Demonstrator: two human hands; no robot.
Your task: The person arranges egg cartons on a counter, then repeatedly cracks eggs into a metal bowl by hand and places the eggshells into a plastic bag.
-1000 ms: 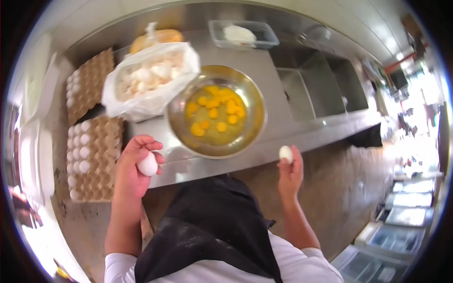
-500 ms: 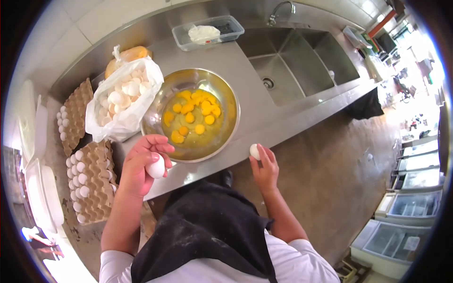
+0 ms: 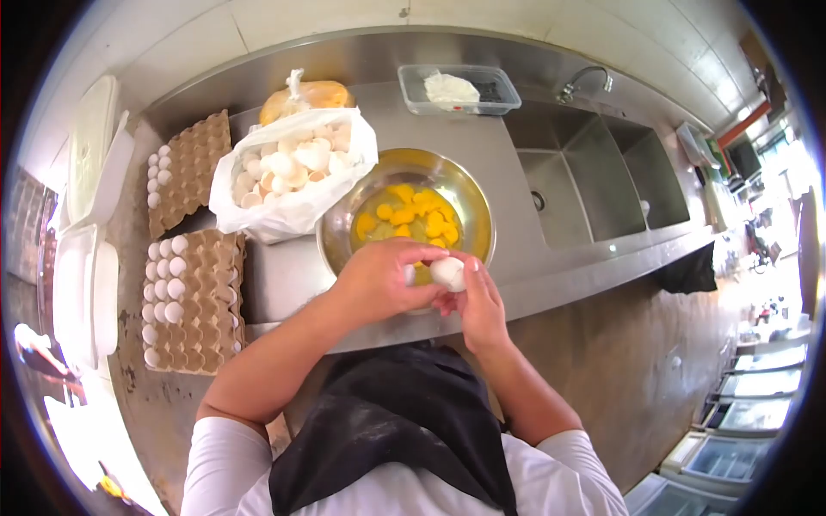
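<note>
Over the near rim of a steel bowl, my two hands meet. My left hand is closed round an egg, of which only a small white patch shows between the fingers. My right hand grips a white egg with its fingertips, and the left fingertips are right beside it. Whether the shells are cracked I cannot tell. Inside the bowl, several yellow yolks float in clear egg white. A white plastic bag full of empty eggshells stands against the bowl's left side.
Cardboard egg trays, partly filled with white eggs, stand at the left. Behind the bag sits a tied bag with yellow-orange contents. A clear plastic container is at the back, with a steel sink to the right.
My hands were apart, each with an egg; they have come together over the bowl's near edge. The view has shifted, so the counter things appear further right.
</note>
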